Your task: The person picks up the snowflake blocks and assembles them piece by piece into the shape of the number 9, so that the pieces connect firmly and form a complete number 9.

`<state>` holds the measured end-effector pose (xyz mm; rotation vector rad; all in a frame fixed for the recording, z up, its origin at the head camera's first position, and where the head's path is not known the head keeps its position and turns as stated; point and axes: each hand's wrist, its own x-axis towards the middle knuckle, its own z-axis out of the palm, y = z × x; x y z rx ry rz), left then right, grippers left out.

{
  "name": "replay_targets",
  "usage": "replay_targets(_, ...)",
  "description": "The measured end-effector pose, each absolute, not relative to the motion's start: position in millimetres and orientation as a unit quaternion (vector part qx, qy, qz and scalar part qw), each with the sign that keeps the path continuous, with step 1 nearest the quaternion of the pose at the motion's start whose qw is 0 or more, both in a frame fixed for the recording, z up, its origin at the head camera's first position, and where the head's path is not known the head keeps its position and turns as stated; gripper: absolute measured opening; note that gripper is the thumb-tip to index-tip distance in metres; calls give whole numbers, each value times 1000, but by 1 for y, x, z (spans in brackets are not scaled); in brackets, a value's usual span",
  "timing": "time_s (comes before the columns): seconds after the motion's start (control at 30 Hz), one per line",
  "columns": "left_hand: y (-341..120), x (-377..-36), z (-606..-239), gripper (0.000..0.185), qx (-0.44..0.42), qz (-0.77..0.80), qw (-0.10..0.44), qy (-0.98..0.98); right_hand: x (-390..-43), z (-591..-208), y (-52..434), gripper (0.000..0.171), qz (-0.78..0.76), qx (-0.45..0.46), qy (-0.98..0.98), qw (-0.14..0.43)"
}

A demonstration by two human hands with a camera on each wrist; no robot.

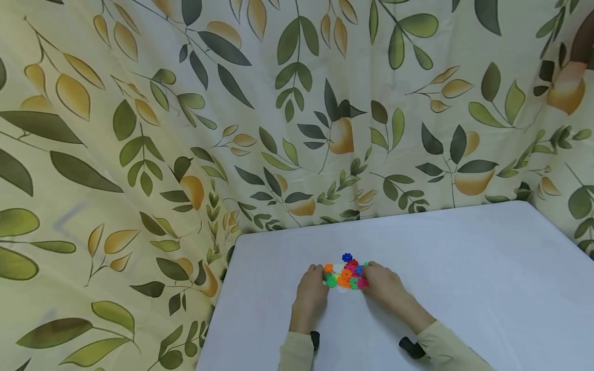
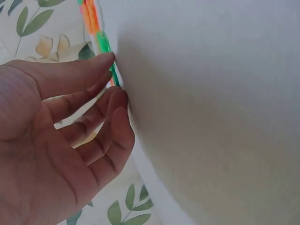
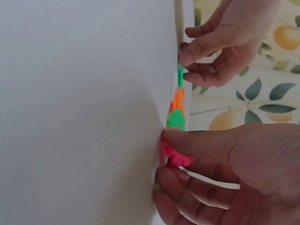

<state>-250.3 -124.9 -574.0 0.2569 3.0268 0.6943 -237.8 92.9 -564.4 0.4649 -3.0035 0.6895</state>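
Closest to my head camera are the two pale sleeve cuffs (image 1: 297, 350) at the bottom edge, each with a dark strap at the wrist, and from them my hands run forward to the thing I am working on: a small flat cluster of bright plastic discs (image 1: 347, 274), orange, green, pink, red, white and one blue at the far side, lying on the white desk (image 1: 464, 268) a little left of its middle. My left hand (image 1: 310, 296) sits at the cluster's left edge; in the left wrist view its fingertips (image 2: 110, 61) press against the green and orange pieces with the fingers fairly straight, so that grip looks released, touching but not closed on anything. My right hand (image 1: 382, 284) is at the right edge; in the right wrist view its thumb and fingers (image 3: 187, 140) close over a pink disc (image 3: 176, 157), so I judge that grip to be grasping that piece. As for progress, I would say the discs are already gathered and seemingly joined into one patch, lying flat on the desk with no loose pieces around, and what is left appears to be handling it from both ends. Behind the desk hangs a curtain (image 1: 185, 129) printed with leaves and yellow fruit.
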Motion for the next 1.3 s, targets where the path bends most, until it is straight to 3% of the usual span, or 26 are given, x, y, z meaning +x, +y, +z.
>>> replay_targets(0.27,-117,-250,-573,36,67,225,33,971,-239,-569,96,18,279,145,-949,-7)
replay_targets(0.47,-117,-253,-573,22,72,237,38,968,-242,-563,103,4,321,148,-935,-16)
replay_targets(0.77,-113,-256,-574,28,66,249,38,966,-244,-552,107,5,355,154,-922,11)
replay_targets(1.3,-128,-262,-564,16,104,387,35,916,-245,-547,110,8,407,162,-899,31)
